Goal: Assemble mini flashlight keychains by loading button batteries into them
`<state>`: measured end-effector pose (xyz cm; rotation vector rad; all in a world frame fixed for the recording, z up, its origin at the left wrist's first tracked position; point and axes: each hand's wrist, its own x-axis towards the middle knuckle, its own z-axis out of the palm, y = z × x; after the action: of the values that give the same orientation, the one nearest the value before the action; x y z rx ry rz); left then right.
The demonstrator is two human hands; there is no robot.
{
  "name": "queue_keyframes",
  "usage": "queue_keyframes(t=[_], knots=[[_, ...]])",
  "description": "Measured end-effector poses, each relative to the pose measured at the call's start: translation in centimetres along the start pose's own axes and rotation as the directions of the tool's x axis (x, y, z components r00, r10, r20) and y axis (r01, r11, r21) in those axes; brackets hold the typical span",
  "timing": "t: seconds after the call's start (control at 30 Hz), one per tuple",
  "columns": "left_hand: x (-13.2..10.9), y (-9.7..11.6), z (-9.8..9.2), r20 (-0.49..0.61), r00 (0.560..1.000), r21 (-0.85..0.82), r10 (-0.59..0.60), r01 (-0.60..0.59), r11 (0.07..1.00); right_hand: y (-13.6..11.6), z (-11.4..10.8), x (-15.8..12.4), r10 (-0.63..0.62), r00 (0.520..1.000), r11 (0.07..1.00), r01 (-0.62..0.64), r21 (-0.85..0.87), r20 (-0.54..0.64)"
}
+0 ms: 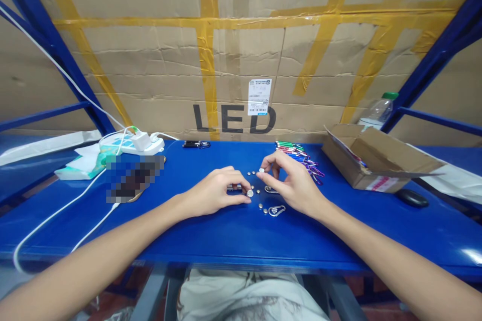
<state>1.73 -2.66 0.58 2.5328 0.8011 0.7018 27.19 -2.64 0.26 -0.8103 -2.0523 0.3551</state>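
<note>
Over the desk [211,241], the fingers of the left hand [214,193] grasped a small silvery tube [250,193]; nearby, those of the right hand [293,178] pinched a tiny whitish piece [261,170]. The tube seemed light, stiff and slippery (smooth metal, apparently), best held around its barrel; the piece, easily dropped, by its edges.

A blue tabletop [211,241] stands before a cardboard wall [150,75] crossed by yellow tape [207,65]; a white label [259,93] overlaps black printed letters [232,119]. Blue metal posts [60,55] slant at both sides; reddish floor [113,297] shows below.
</note>
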Motion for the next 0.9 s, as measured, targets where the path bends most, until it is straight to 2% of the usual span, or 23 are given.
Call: queue_keyframes(t=[0.9], knots=[[0.00,-0.27,0.25,-0.002,1.000,-0.002,0.024,-0.024,1.000,-0.29,0.04,0.09,-0.004,0.999,1.000,0.004,0.011,-0.040]])
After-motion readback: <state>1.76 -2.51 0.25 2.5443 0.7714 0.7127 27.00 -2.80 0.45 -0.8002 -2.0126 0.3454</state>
